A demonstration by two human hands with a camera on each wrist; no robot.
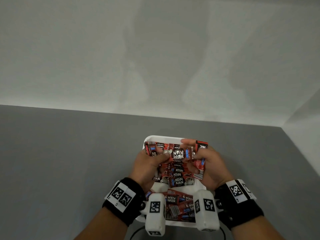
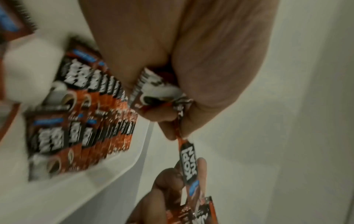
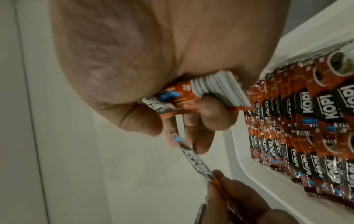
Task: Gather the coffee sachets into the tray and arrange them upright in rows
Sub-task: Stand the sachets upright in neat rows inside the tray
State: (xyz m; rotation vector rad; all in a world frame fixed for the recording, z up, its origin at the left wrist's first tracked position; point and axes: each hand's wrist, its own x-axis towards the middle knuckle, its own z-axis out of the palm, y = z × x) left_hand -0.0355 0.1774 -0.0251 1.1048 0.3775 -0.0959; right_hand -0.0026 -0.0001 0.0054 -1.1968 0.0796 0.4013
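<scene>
Both hands hold one small red and black paper coffee sachet (image 1: 180, 154) flat between them, above the white plastic tray (image 1: 152, 138). The left hand (image 1: 149, 163) pinches one end with thumb and fingers. The right hand (image 1: 210, 163) pinches the other end and also clutches more sachets (image 1: 200, 163) in its curled fingers. Rows of standing sachets (image 1: 176, 175) fill the tray on the grey table (image 1: 69, 161).
</scene>
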